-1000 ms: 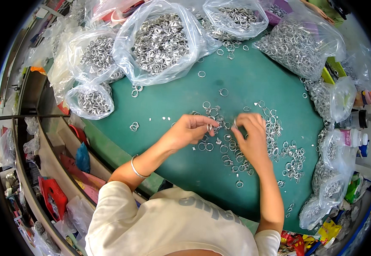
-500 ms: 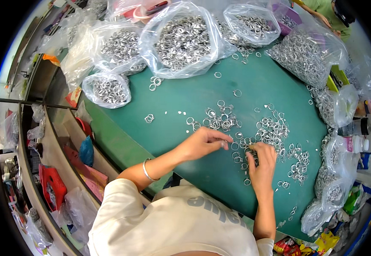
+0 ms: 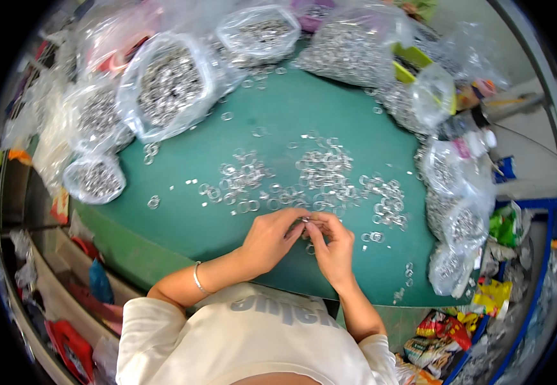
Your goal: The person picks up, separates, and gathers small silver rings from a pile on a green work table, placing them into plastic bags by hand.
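My left hand (image 3: 269,239), with a thin bracelet (image 3: 198,277) at the wrist, meets my right hand (image 3: 333,249) at the near side of the green table (image 3: 182,224). Between their pinched fingertips is a small silvery metal ring (image 3: 304,220), partly covered by the fingers. Just beyond the hands lies a heap of similar loose rings (image 3: 326,168). A looser group of rings (image 3: 243,178) is to its left and another cluster (image 3: 388,204) to its right. One more ring (image 3: 310,249) lies beneath my fingers, close to the right thumb.
Open clear bags full of metal pieces (image 3: 170,83) line the far edge. More filled bags (image 3: 445,167) run down the right edge, near a white-capped bottle (image 3: 480,142). Small white bits (image 3: 188,182) dot the table. Colourful packets (image 3: 442,330) lie low at the right, beside a blue frame (image 3: 535,269).
The view has swung right, so the table's contents appear farther left. My hands, apart over the rings before, have come together nearer my body, with a metal ring at their fingertips.
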A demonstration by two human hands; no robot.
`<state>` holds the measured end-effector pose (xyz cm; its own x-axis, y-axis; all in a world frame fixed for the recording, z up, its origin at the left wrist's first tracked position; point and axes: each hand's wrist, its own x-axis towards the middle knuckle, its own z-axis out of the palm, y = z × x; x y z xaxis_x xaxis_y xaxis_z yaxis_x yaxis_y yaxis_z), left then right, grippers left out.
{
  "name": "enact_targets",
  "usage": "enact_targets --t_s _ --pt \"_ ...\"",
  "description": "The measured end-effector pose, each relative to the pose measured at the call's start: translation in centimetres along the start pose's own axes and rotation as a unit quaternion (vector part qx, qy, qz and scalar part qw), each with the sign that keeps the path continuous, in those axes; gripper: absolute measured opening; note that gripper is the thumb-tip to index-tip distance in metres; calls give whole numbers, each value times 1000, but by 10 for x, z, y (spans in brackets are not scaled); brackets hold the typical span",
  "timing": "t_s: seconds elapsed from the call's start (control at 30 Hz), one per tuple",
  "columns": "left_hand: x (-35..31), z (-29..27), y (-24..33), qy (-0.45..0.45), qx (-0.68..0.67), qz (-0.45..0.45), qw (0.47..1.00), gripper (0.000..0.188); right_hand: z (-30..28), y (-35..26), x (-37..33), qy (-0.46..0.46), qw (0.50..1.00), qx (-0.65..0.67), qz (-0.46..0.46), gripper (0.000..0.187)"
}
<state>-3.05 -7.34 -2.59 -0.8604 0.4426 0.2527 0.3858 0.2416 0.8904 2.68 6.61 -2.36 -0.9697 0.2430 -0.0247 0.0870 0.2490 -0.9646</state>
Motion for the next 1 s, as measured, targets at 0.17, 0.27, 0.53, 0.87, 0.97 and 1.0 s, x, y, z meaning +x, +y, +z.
enact_targets --t_s 0.17,0.27,0.53,0.87,0.97,1.0 --pt "19 2 12 -38 -37 -55 997 37 -74 28 37 183 963 -165 -106 10" --pt "18 -9 -6 -111 -171 -220 954 28 -167 16 86 377 820 -416 -113 19" --pt "24 -18 -43 -33 -63 -147 987 21 -143 29 70 90 878 -438 -168 39" --pt "43 -10 -56 -136 160 20 978 16 -45 55 34 -51 926 -330 -176 36" --pt "47 -25 -59 -79 149 21 985 12 -60 59 40 21 946 -269 -182 25" --pt "47 -30 -63 -79 135 18 988 12 -67 50 42 32 962 -239 -128 25"
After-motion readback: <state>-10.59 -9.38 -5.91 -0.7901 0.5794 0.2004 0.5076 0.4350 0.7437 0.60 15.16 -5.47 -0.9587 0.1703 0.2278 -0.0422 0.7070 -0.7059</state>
